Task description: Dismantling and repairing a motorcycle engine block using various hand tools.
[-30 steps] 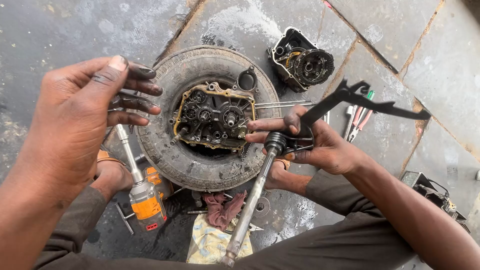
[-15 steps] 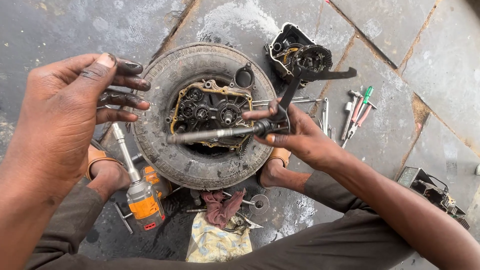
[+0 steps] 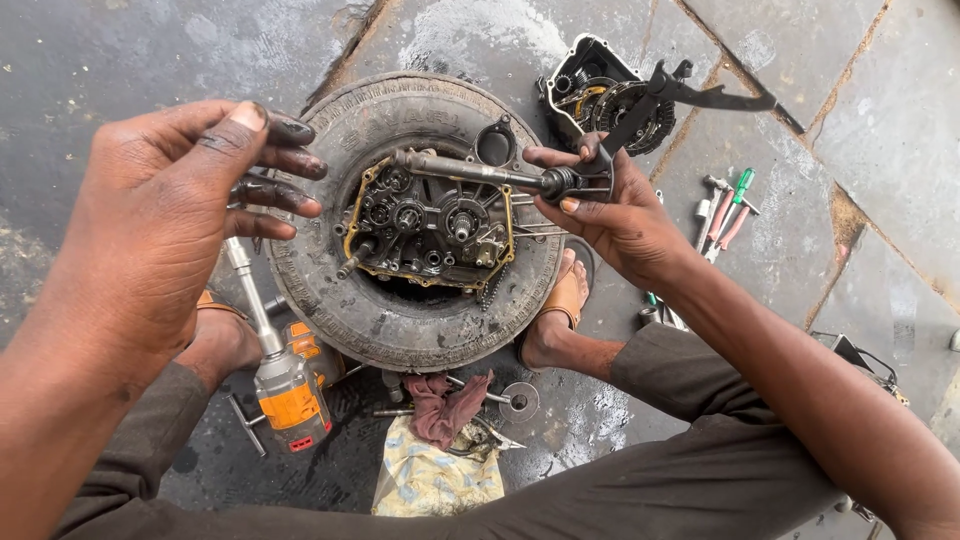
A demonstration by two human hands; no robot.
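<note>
shaft held level over the open engine case

right hand (image 3: 625, 215) closed around the hub end of a long metal shaft (image 3: 470, 172), thumb on top, fingers (image 3: 585, 205) curled beneath. shaft reaching leftward from those fingers, roughly level, its free end above the upper left corner of the engine case (image 3: 430, 225). black bent lever (image 3: 690, 100) on the gripped end, rising up and to the right past the knuckles.

left hand (image 3: 170, 220) raised and half open, greasy fingertips (image 3: 290, 165) spread toward the case, well apart from the shaft's free end; cannot tell whether anything small sits between them.

engine case resting in the hollow of a tyre (image 3: 330, 290) lying flat on stone paving. second engine cover (image 3: 600, 90) beyond the tyre, behind the lever. orange power tool (image 3: 290, 395) with a long socket extension under the left wrist. rag (image 3: 445, 405) near the tyre's lower edge. screwdrivers (image 3: 725, 210) on the ground to the right of the right hand.
</note>
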